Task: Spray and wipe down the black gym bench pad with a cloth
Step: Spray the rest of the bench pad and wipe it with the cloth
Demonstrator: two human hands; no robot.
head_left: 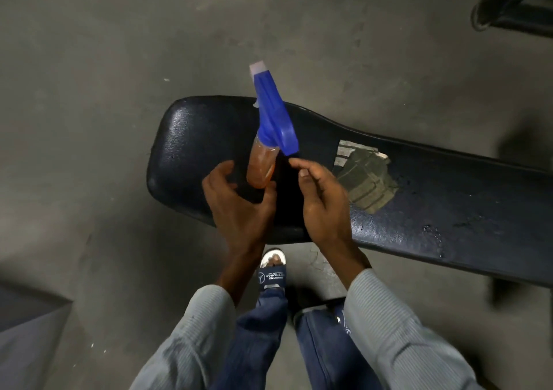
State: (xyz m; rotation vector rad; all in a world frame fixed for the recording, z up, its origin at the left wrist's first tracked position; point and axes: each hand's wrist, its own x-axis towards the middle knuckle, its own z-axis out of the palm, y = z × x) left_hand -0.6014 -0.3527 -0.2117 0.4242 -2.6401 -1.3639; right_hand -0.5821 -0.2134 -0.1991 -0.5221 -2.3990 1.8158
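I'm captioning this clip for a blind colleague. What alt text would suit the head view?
Seen from above, a left hand holds the base of a spray bottle with orange liquid and a blue trigger head over a black bench pad, the right hand close beside it. The pad has a torn patch; no cloth is visible.

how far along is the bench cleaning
Early on. Done: wet spots on the bench pad hint at some spraying. In hand: the left hand holds the spray bottle; the right hand is beside it. Left: wiping; no cloth shows.
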